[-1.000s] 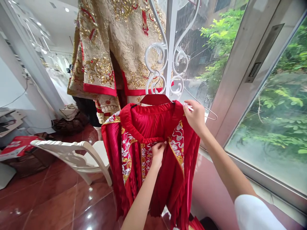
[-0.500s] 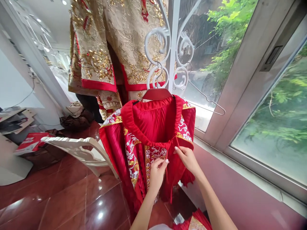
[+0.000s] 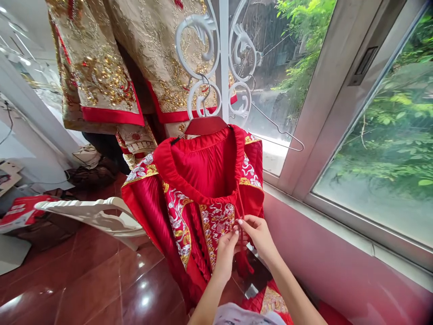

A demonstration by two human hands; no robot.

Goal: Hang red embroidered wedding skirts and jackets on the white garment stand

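Observation:
A red pleated skirt (image 3: 206,174) with silver and gold embroidered panels hangs by its gathered waistband from a dark red hanger (image 3: 205,126). Thin red drawstrings (image 3: 241,205) come out of the waistband's front right and dangle below. My left hand (image 3: 227,253) is closed in a pinch on a drawstring, in front of the embroidered centre panel. Close beside it, fingertips nearly meeting, my right hand (image 3: 257,237) also pinches a drawstring between thumb and forefinger. Where the cords cross between the fingers is partly hidden.
The hanger hooks onto a white scrollwork rack (image 3: 223,58). A gold-sequinned cream garment (image 3: 149,58) hangs behind. An unused wire hanger (image 3: 280,131) sticks out toward the window (image 3: 382,149). A white chair (image 3: 101,216) stands left. More red embroidered cloth (image 3: 270,298) lies below.
My right hand has come down and left, bringing it against my left hand with the drawstrings between them. The view has shifted, so the skirt sits farther left.

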